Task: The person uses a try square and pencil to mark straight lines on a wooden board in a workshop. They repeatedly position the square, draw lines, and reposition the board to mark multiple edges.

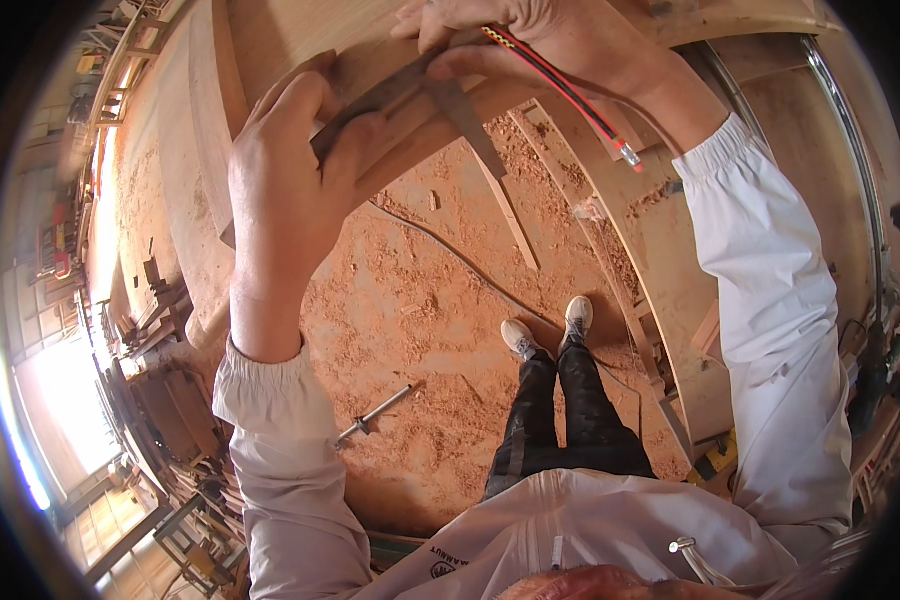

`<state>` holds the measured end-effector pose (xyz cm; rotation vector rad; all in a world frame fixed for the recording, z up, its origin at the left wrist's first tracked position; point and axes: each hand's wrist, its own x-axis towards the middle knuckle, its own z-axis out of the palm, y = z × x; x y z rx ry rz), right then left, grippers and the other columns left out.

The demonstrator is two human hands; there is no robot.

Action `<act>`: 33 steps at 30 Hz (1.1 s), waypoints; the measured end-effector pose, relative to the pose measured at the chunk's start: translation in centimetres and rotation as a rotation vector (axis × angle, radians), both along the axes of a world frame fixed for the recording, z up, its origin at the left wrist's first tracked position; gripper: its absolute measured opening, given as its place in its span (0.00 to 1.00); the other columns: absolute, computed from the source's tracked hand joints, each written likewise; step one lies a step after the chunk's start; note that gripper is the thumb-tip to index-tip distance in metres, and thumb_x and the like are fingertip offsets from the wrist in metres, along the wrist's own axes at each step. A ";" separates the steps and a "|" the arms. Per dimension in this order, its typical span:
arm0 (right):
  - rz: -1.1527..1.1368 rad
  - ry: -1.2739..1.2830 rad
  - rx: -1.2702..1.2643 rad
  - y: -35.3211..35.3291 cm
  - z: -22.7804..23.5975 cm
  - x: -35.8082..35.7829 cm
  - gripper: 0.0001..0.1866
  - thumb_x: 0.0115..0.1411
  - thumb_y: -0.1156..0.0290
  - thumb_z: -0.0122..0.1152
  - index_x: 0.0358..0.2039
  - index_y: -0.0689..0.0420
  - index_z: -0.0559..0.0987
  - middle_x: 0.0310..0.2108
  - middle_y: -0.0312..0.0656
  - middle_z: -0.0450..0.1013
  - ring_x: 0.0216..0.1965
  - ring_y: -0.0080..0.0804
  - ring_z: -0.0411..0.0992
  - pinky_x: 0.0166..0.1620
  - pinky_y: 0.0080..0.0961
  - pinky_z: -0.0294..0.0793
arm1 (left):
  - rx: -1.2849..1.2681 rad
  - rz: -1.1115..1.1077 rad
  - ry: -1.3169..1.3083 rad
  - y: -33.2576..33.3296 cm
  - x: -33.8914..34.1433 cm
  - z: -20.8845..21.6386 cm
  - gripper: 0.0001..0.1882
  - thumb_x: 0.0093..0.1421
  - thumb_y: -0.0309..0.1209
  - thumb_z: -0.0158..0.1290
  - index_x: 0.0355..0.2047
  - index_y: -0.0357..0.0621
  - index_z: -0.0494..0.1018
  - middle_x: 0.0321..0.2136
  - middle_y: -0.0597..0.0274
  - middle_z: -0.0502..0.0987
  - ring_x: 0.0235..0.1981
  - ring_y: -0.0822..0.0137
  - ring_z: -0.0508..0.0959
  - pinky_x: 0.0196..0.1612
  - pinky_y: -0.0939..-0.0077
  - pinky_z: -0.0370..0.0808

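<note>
left hand (290, 160): fingers closed over the stock of a metal square (440, 95), pinning it against the curved wooden plank (390, 150).
right hand (530, 40): closed on a red-and-black pencil (560, 85), fingertips also pressing the square's blade; tip hidden.
plank: raised in front, over a sawdust-covered floor (420, 300).
floor extras: metal rod (375, 412), thin cable (470, 270).
tip: seat the stock flush on the plank edge, keep pressure steady, run the pencil tight along the blade.

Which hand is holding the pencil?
The right hand: a red-and-black pencil runs through it toward the wrist. The left hand holds none; it presses a metal square against the wood.
</note>
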<state>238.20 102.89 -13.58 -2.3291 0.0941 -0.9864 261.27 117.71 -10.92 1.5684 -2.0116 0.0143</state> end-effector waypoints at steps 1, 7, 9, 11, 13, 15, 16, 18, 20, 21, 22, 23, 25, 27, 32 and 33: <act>-0.016 0.020 -0.010 0.0 0.2 0.0 0.10 0.59 0.74 0.77 0.36 0.59 0.82 0.31 0.45 0.80 0.34 0.41 0.78 0.42 0.33 0.77 | 0.018 0.017 -0.001 -0.2 -0.3 0.1 0.14 0.61 0.28 0.67 0.34 0.34 0.72 0.40 0.40 0.82 0.46 0.41 0.84 0.46 0.55 0.78; -0.209 -0.190 0.055 -0.8 0.5 -0.5 0.06 0.65 0.73 0.74 0.39 0.57 0.84 0.37 0.42 0.84 0.40 0.28 0.81 0.46 0.28 0.80 | -0.056 -0.024 0.027 -0.1 0.6 -1.2 0.18 0.61 0.29 0.68 0.32 0.35 0.67 0.32 0.41 0.76 0.41 0.40 0.83 0.42 0.57 0.77; -0.475 -0.245 0.117 -2.3 0.8 -2.6 0.07 0.68 0.71 0.71 0.44 0.57 0.85 0.39 0.41 0.85 0.43 0.25 0.81 0.48 0.27 0.80 | 0.021 0.003 0.065 -0.8 -0.3 -0.4 0.17 0.61 0.28 0.68 0.31 0.35 0.67 0.30 0.42 0.75 0.47 0.41 0.84 0.44 0.58 0.77; -0.671 -0.196 0.287 -5.5 -1.9 -1.9 0.10 0.70 0.69 0.69 0.49 0.58 0.84 0.40 0.40 0.85 0.46 0.23 0.80 0.50 0.26 0.80 | 0.081 0.076 0.088 0.3 -0.1 -0.4 0.17 0.62 0.27 0.67 0.30 0.35 0.67 0.29 0.43 0.74 0.52 0.42 0.84 0.47 0.59 0.77; -0.493 -0.280 0.457 -8.1 -5.3 -1.6 0.14 0.71 0.69 0.67 0.53 0.62 0.83 0.42 0.39 0.84 0.48 0.24 0.80 0.51 0.23 0.79 | 0.090 0.081 0.144 0.0 -0.2 -0.5 0.18 0.62 0.27 0.67 0.28 0.35 0.66 0.28 0.44 0.73 0.58 0.44 0.83 0.50 0.60 0.76; -0.368 -0.328 0.522 -8.6 -5.9 -2.5 0.16 0.71 0.69 0.64 0.55 0.65 0.82 0.44 0.38 0.84 0.48 0.23 0.79 0.51 0.21 0.78 | 0.085 0.025 0.139 -0.7 -0.4 -0.4 0.18 0.63 0.26 0.67 0.28 0.34 0.66 0.28 0.44 0.73 0.61 0.45 0.81 0.53 0.61 0.76; -0.311 -0.337 0.516 -8.2 -5.7 -2.5 0.17 0.71 0.70 0.63 0.55 0.66 0.81 0.45 0.38 0.84 0.47 0.22 0.79 0.51 0.20 0.77 | 0.088 0.015 0.130 -0.5 -0.1 -0.4 0.18 0.63 0.26 0.67 0.28 0.34 0.66 0.28 0.45 0.73 0.63 0.46 0.80 0.54 0.61 0.76; -0.276 -0.311 0.510 -7.8 -5.4 -2.6 0.17 0.71 0.71 0.60 0.55 0.67 0.81 0.47 0.37 0.84 0.46 0.21 0.78 0.51 0.19 0.76 | 0.080 0.032 0.142 -0.3 0.1 -0.6 0.18 0.63 0.26 0.67 0.29 0.34 0.66 0.28 0.47 0.73 0.64 0.47 0.80 0.56 0.61 0.75; -0.316 -0.241 0.512 -7.6 -5.4 -2.7 0.17 0.71 0.73 0.58 0.56 0.67 0.81 0.48 0.38 0.84 0.44 0.20 0.77 0.51 0.19 0.76 | 0.080 0.031 0.158 -0.3 0.3 -0.8 0.17 0.63 0.25 0.67 0.29 0.33 0.67 0.28 0.49 0.74 0.64 0.48 0.80 0.57 0.61 0.75; -0.316 -0.240 0.518 -7.7 -5.5 -2.8 0.17 0.71 0.73 0.57 0.56 0.66 0.81 0.48 0.38 0.83 0.44 0.19 0.76 0.50 0.19 0.75 | 0.084 0.025 0.165 -0.4 0.4 -0.8 0.17 0.63 0.25 0.67 0.29 0.33 0.68 0.28 0.50 0.74 0.64 0.49 0.80 0.57 0.61 0.74; -0.315 -0.239 0.524 -7.8 -5.5 -2.8 0.17 0.70 0.73 0.57 0.56 0.66 0.81 0.48 0.38 0.83 0.44 0.19 0.76 0.50 0.19 0.75 | 0.087 0.018 0.173 -0.4 0.4 -0.8 0.16 0.63 0.25 0.67 0.30 0.33 0.68 0.28 0.51 0.75 0.64 0.49 0.80 0.57 0.61 0.74; -0.315 -0.238 0.530 -7.9 -5.6 -2.8 0.17 0.70 0.73 0.57 0.55 0.66 0.81 0.48 0.38 0.83 0.43 0.18 0.75 0.50 0.19 0.75 | 0.089 0.020 0.171 -0.4 0.4 -0.7 0.16 0.63 0.25 0.67 0.30 0.33 0.68 0.28 0.52 0.75 0.64 0.50 0.80 0.58 0.61 0.74; -0.310 -0.222 0.512 -7.4 -5.1 -3.1 0.16 0.70 0.72 0.57 0.55 0.65 0.82 0.47 0.37 0.83 0.44 0.18 0.75 0.50 0.19 0.75 | 0.096 0.027 0.167 -0.4 0.6 -0.7 0.16 0.63 0.26 0.67 0.30 0.33 0.69 0.29 0.54 0.75 0.64 0.52 0.79 0.58 0.62 0.74; -0.301 -0.223 0.458 -7.3 -5.0 -3.2 0.16 0.70 0.72 0.57 0.53 0.64 0.82 0.46 0.36 0.83 0.45 0.17 0.75 0.49 0.18 0.75 | 0.116 0.001 0.171 -0.5 0.7 -0.5 0.16 0.63 0.25 0.67 0.30 0.33 0.69 0.29 0.55 0.75 0.65 0.53 0.79 0.59 0.62 0.73; -0.323 -0.209 0.331 -7.2 -4.8 -3.4 0.13 0.68 0.72 0.56 0.48 0.60 0.84 0.40 0.31 0.80 0.40 0.15 0.72 0.46 0.17 0.72 | 0.180 0.042 0.187 -0.5 0.4 -0.1 0.17 0.64 0.25 0.67 0.28 0.34 0.68 0.29 0.57 0.74 0.67 0.54 0.78 0.62 0.62 0.71; -0.328 -0.192 0.330 -7.2 -4.7 -3.5 0.13 0.68 0.72 0.56 0.48 0.60 0.84 0.38 0.30 0.78 0.39 0.15 0.71 0.44 0.17 0.71 | 0.190 0.038 0.190 -0.5 0.6 0.0 0.17 0.64 0.25 0.67 0.27 0.35 0.67 0.29 0.57 0.74 0.67 0.54 0.77 0.62 0.62 0.71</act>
